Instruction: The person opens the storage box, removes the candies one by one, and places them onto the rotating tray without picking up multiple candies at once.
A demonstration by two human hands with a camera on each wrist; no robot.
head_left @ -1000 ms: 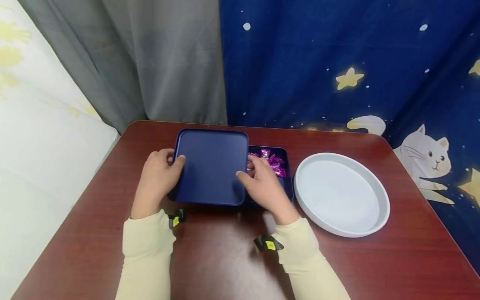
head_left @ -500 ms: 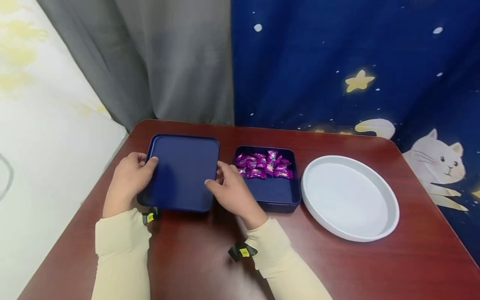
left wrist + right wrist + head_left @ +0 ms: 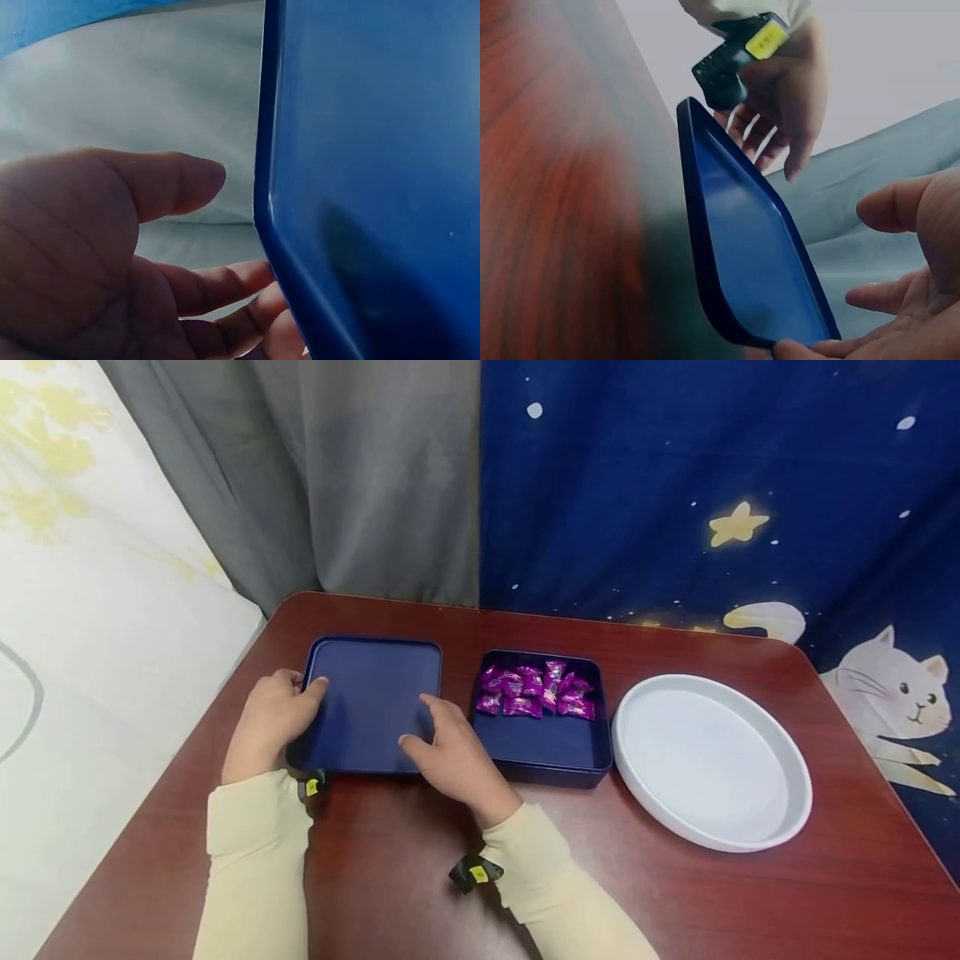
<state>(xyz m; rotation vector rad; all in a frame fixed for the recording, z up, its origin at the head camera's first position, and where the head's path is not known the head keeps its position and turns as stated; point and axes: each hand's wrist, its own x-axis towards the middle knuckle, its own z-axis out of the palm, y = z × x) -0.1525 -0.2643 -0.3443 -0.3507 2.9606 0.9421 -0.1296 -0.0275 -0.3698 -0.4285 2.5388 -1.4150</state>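
A square navy lid [image 3: 375, 710] with a low raised rim lies flat at the left of the table, inner side up. My left hand [image 3: 273, 718] is at its left edge; in the left wrist view the thumb [image 3: 199, 180] stands off the rim while other fingertips touch it. At the opposite edge is my right hand [image 3: 457, 756], thumb and forefinger spread apart, with lower fingertips [image 3: 791, 349] right at the rim. Close right of that hand stands a navy box [image 3: 551, 745], uncovered, with several purple-wrapped candies [image 3: 522, 705] along its back half.
To the right of the box, right up against it in this view, sits a round white tray [image 3: 708, 764] with a raised rim. Brown tabletop [image 3: 375, 860] extends in front. A grey curtain [image 3: 397, 485] and a blue starry curtain [image 3: 622, 485] hang behind the table.
Both hands carried the lid leftward from over the box and set it down, exposing the candies. Since then the fingers have loosened from its edges. Box and tray stayed put.
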